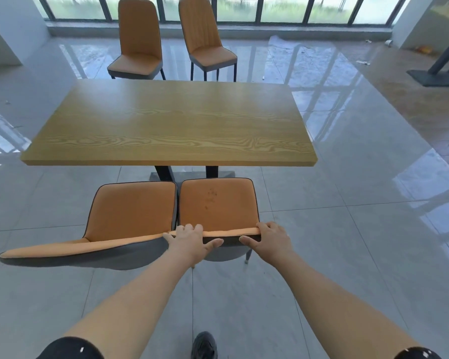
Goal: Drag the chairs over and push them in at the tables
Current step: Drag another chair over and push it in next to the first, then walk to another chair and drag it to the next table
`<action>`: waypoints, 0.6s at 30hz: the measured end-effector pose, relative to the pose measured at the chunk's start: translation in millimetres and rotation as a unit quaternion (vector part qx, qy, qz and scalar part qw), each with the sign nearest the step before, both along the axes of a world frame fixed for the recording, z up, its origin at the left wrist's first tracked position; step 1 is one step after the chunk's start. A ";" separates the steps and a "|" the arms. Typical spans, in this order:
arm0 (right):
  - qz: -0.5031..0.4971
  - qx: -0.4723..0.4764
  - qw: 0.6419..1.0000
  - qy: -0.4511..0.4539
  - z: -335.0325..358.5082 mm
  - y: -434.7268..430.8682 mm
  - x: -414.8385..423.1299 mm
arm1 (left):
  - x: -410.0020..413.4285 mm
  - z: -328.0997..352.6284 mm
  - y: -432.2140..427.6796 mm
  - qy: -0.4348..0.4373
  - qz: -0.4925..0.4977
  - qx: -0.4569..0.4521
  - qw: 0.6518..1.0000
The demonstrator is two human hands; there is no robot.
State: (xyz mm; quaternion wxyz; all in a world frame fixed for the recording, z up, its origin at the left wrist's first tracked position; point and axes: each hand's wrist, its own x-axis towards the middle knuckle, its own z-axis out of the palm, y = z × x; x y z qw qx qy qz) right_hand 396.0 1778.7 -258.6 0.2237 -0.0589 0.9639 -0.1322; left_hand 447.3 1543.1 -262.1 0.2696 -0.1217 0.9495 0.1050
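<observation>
Both my hands are clamped on the top edge of the backrest of the orange chair (218,203) right in front of me. My left hand (192,239) grips its left corner, fingers curled over the top and thumb stretched along the grey back; my right hand (270,238) grips the right corner the same way, thumb pointing inward toward the other. The seat of this chair reaches forward from my hands, its front edge close to the near edge of the wooden table (171,125) but not under the top. Just left of my left hand stands a second orange chair (130,211), its backrest touching or nearly touching the one I hold, its seat also short of the table edge. Beyond the table, on the side far from my hands, two more orange chairs (138,40) face me, standing a little back from the far edge, in front of a wall of windows (283,9). Below my arms, a dark shoe (204,345) shows on the glossy grey tiled floor (347,229).
</observation>
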 end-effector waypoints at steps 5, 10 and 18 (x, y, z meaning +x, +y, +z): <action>-0.020 -0.067 0.997 -0.017 26.7 -7.3 18.3 | 7.6 24.4 14.9 0.014 -0.054 -0.017 0.998; -0.083 -0.138 0.987 -0.029 56.3 33.4 34.4 | 6.5 40.2 40.4 0.023 -0.089 0.005 0.996; -0.098 -0.049 0.993 -0.049 87.6 141.6 57.8 | -14.1 79.5 131.3 0.024 -0.193 0.057 0.979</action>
